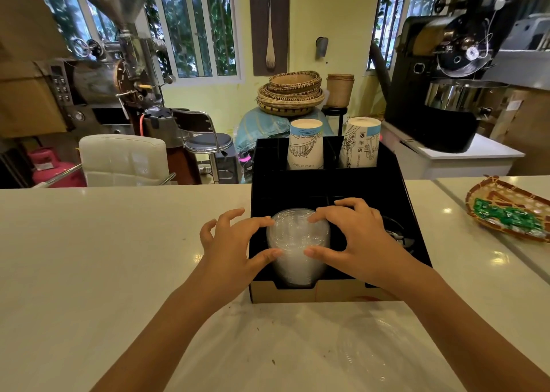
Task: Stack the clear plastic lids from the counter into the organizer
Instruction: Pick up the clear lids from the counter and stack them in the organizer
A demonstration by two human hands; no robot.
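Note:
A tall stack of clear plastic lids (297, 243) stands in the front left compartment of the black organizer (327, 183) on the pale counter. My left hand (232, 243) touches the stack's left side with thumb and forefinger, the other fingers spread. My right hand (354, 237) touches its right side the same way. Both hands pinch the stack between them. A crumpled clear plastic wrapper (342, 347) lies on the counter in front of the organizer, between my forearms; whether lids remain in it I cannot tell.
Two stacks of printed paper cups (305, 144) (361, 143) stand in the organizer's rear compartments. Dark lids (397, 232) fill its front right compartment. A woven tray with green packets (509, 210) sits at the counter's right. Coffee roasters, chairs and baskets stand behind.

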